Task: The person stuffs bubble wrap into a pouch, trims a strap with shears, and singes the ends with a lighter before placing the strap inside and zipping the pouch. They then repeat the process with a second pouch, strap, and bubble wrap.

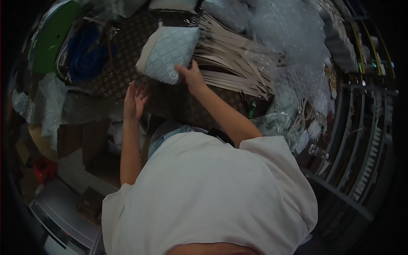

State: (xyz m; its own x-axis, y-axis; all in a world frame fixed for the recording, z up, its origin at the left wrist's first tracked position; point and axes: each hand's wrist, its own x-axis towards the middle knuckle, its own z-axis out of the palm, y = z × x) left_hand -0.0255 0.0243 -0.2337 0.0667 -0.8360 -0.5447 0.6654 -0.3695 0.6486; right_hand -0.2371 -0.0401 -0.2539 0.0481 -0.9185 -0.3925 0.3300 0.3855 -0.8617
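A pale blue quilted pouch point(172, 53) with a cream edge on its left is tilted above the brown patterned table cover point(123, 55). My right hand point(191, 76) grips its lower right corner, thumb and fingers closed on it. Below and left of the pouch, my left hand point(137, 100) is raised with its fingers apart and holds nothing; it does not touch the pouch. Right of the pouch lies a spread bundle of beige straps point(233, 59), partly behind the pouch and my right hand.
Clear plastic wrap point(284, 34) is heaped at the right. A blue cloth point(87, 53) and a green object point(53, 40) are at the upper left. A cardboard box point(100, 148) stands below the table edge at left. Metal racks point(357, 136) are at far right.
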